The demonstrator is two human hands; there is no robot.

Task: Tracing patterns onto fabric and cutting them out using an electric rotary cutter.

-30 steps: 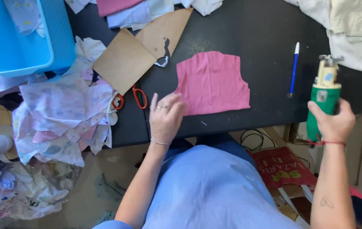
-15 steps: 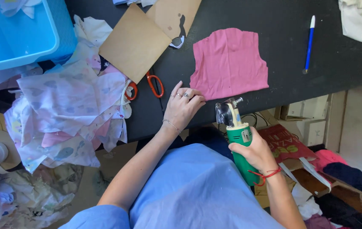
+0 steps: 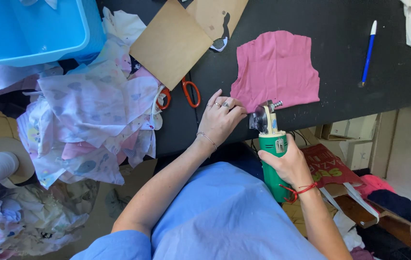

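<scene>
The right hand [image 3: 289, 163] is wrapped tight around the green body of a small electric cutter [image 3: 271, 149], whose round blade points at the near edge of the pink fabric piece [image 3: 276, 67]. The left hand [image 3: 221, 120] lies flat and open on the black table [image 3: 359, 29], its fingertips pressing the fabric's lower left corner just beside the blade; it grips nothing. The fabric lies spread flat near the table's front edge. It looks thin, soft and light, likely to bunch or slide, so it is best pinned flat near the cut, clear of the blade. The cutter looks stiff and weighty, best held by its barrel. Orange-handled scissors [image 3: 186, 91] and brown cardboard patterns [image 3: 171, 43] lie to the left; a blue pen [image 3: 368, 53] lies well apart.
</scene>
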